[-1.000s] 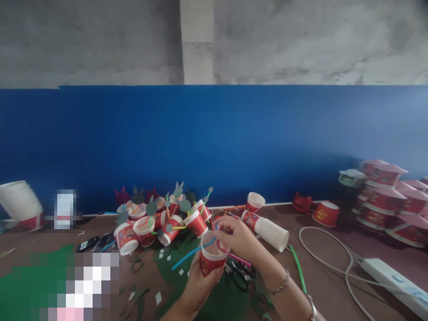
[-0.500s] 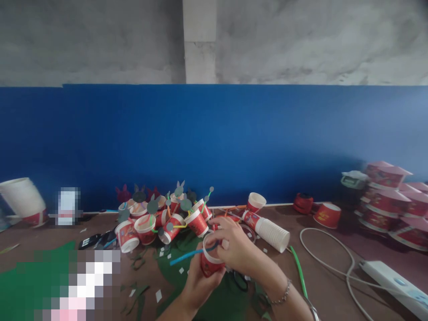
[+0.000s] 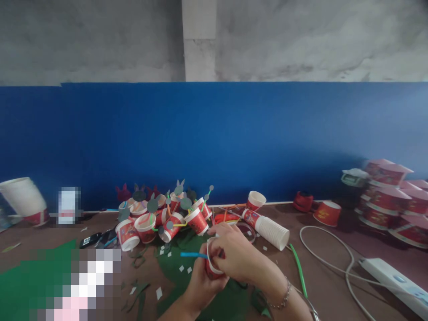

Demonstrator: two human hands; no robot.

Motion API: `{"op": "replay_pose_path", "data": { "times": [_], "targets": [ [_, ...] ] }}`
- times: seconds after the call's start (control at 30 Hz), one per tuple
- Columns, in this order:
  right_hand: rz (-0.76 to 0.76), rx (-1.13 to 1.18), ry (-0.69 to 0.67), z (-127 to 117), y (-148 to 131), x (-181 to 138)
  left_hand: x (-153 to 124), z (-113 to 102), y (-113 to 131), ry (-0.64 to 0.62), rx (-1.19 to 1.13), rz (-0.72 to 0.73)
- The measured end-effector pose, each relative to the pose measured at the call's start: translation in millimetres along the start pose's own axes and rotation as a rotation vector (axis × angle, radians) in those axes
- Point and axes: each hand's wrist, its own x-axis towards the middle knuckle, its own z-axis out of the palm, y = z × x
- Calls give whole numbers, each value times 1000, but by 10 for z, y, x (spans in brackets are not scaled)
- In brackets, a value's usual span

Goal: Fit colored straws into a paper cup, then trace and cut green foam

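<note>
My left hand (image 3: 204, 281) is wrapped round a red-and-white paper cup (image 3: 213, 270), tilted with its mouth toward my right hand. A blue pipe cleaner (image 3: 193, 254) sticks out to the left at the cup's rim. My right hand (image 3: 234, 255) reaches over the cup, its curled thumb and fingers inside the mouth. They appear to pinch the inner part of the pipe cleaner, which is mostly hidden. Just beyond stand and lie several red paper cups (image 3: 197, 221) with bent coloured stems and grey paper animal heads.
A stack of paper cups (image 3: 272, 232) lies right of my hands, near green pipe cleaners (image 3: 298, 269). A white cable (image 3: 349, 254) leads to a power strip (image 3: 394, 281). Roofed red cups (image 3: 384, 196) are piled at far right. Paper scraps (image 3: 158, 293) litter the table before a blue wall.
The blue pipe cleaner now sticks out less on the left. My right fingers have moved deeper into the cup, and the cup has tilted and shifted slightly right.
</note>
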Motion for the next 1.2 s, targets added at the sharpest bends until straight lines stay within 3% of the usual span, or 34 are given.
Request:
{"op": "replay_pose_path", "data": {
  "times": [0.37,0.8,0.97,1.07,1.2],
  "targets": [
    [13,-64,48,61,-33,19,-14,29,152,-46,18,-30],
    [-29,55,-11,64,13,21,-5,19,84,-17,22,-52],
    [91,315,201,-29,71,59,21,-104,-26,216,61,-147],
    [184,334,359,-61,161,81,43,-219,-109,272,68,-147],
    [224,202,347,-79,255,83,70,-262,-109,358,40,-134]
  ]
}}
